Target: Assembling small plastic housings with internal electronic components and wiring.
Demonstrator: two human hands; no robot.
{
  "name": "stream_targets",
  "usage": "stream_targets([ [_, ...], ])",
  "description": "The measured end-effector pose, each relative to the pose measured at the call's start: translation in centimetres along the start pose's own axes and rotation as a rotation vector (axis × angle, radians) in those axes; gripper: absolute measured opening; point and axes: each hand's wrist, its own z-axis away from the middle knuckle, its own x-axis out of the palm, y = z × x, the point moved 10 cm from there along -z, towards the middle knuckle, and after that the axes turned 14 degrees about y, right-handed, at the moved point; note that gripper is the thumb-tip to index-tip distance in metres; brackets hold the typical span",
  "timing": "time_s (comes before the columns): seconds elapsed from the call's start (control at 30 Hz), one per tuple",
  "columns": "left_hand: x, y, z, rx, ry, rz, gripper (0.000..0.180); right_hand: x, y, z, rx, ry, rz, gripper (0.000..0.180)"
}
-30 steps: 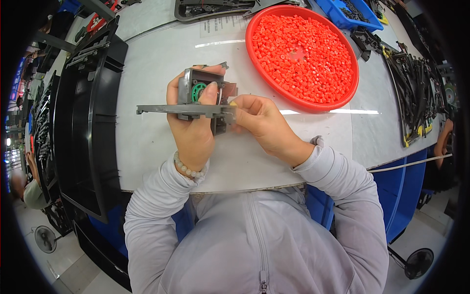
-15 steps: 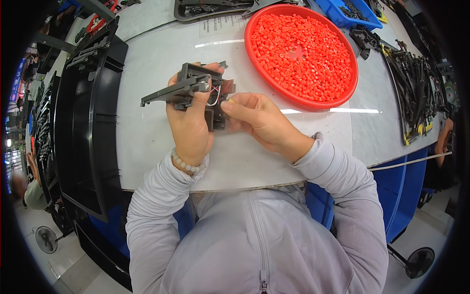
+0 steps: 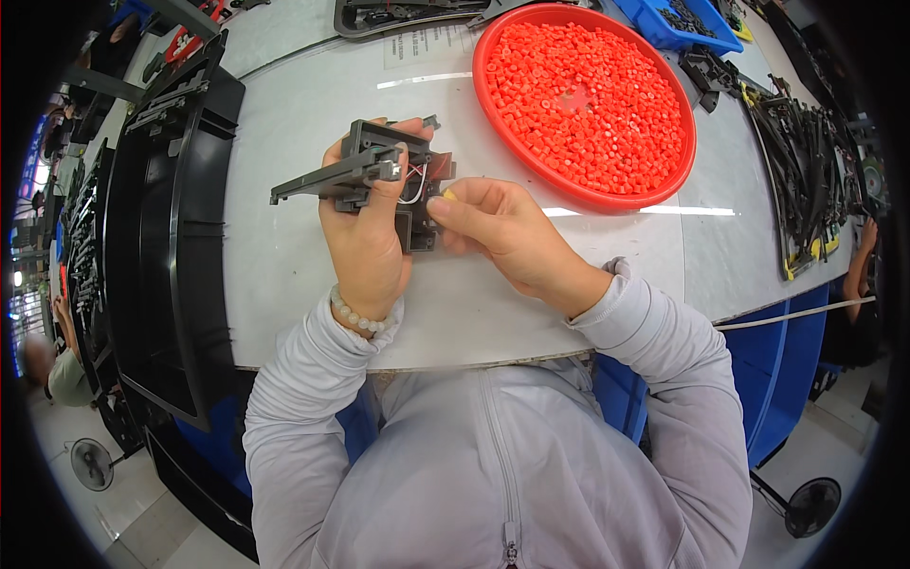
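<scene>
My left hand [image 3: 368,248] is closed round a dark grey plastic assembly [image 3: 353,175], holding it above the table. A long flat arm of the assembly sticks out to the left. On its right side, thin white and red wires [image 3: 414,186] loop beside a small reddish-brown piece [image 3: 442,167]. Close against that side, my right hand [image 3: 498,228] is closed in a pinch, thumb against forefinger. A tiny yellowish bit [image 3: 449,194] shows at its fingertips; its kind is too small to make out.
A round red tray [image 3: 689,156] full of small red plastic pieces lies at the far right of the white table [image 3: 493,313]. To the left stands a black bin [image 3: 156,275]. Black parts [image 3: 806,171] are heaped at the right; a blue bin [image 3: 697,40] sits behind.
Both hands and the grey assembly keep nearly the same place. The yellowish bit at my right fingertips shows a little more now.
</scene>
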Motion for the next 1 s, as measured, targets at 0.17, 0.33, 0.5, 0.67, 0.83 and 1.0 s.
stream_targets([
  [0.17, -0.2, -0.1, 0.0, 0.008, -0.011, 0.021, 0.034, -0.1, 0.2, -0.2, -0.005, -0.003, 0.007, 0.017],
  [0.33, 0.1, 0.1, 0.1, 0.013, -0.023, 0.026, 0.034, 0.0, 0.0, -0.2, -0.026, -0.002, 0.014, 0.017],
  [0.5, 0.1, 0.1, 0.3, 0.003, -0.019, 0.023, 0.033, -0.1, 0.1, -0.3, -0.024, -0.010, 0.043, 0.017],
  [0.67, 0.0, 0.0, 0.3, -0.003, -0.016, -0.003, 0.033, 0.1, 0.2, -0.2, 0.006, -0.046, 0.026, 0.020],
  [0.83, 0.2, 0.3, 0.8, 0.046, -0.012, -0.105, 0.030, 0.4, 0.2, -0.1, -0.014, -0.081, 0.015, 0.018],
  [1.0, 0.4, 1.0, 0.8, 0.073, -0.038, -0.100, 0.030, 0.2, 0.3, -0.1, -0.030, -0.010, 0.060, 0.016],
])
